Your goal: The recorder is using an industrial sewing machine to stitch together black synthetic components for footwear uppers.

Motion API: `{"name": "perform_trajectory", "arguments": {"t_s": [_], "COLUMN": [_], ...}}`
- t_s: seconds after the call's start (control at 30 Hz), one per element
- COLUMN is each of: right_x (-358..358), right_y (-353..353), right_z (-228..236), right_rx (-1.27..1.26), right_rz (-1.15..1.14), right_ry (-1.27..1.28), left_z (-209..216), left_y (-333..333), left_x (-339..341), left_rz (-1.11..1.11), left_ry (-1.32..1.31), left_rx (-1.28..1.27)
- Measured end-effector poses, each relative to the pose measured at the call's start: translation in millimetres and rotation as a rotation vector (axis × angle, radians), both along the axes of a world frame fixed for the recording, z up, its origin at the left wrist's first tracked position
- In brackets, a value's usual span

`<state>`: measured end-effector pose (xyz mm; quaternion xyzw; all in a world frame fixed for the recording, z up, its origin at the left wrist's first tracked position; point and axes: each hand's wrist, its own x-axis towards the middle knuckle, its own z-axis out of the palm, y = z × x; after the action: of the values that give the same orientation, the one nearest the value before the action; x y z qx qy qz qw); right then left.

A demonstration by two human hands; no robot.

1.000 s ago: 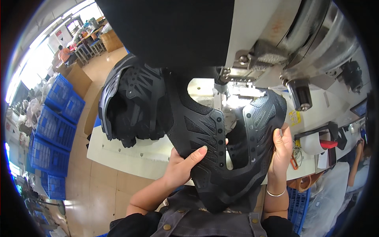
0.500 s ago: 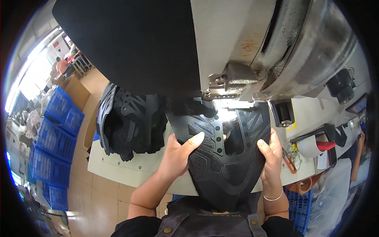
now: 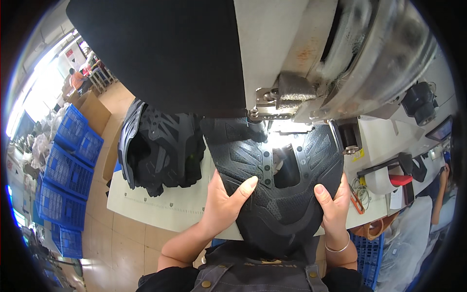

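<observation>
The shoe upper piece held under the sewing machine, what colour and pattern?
Shoe upper piece: black, with raised ribbed lines; head view shows it.

Shoe upper top edge hidden under sewing machine; needle seemingly unseen.

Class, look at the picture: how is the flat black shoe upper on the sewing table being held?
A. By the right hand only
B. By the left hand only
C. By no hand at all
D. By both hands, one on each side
D: the left hand presses the black shoe upper on its left side and the right hand grips its right edge.
</observation>
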<state>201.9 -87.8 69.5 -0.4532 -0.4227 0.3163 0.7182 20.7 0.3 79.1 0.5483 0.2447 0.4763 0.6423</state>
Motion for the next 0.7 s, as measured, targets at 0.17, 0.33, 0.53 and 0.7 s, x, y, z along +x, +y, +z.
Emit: {"name": "perform_trajectory", "arguments": {"t_s": [0.17,0.33,0.53,0.7], "right_x": [3.3,8.3,14.3,20.3], "right_y": [7.6,23.8,42.1,52.3], "right_z": [-0.1,3.7,9.5,12.4], "right_rx": [0.009,0.018,0.016,-0.01], "right_rz": [0.046,0.04,0.025,0.02], "right_ry": [0.047,0.036,0.008,0.016], "left_z": [-0.6,5.5,14.2,17.8], "left_y": [10.7,26.8,45.6,63.2], "left_x": [4.1,12.4,17.5,24.1], "left_rz": [0.032,0.027,-0.007,0.028], "left_ry": [0.048,-0.029,-0.039,0.033], "left_rx": [0.083,0.07,0.058,0.112]}}
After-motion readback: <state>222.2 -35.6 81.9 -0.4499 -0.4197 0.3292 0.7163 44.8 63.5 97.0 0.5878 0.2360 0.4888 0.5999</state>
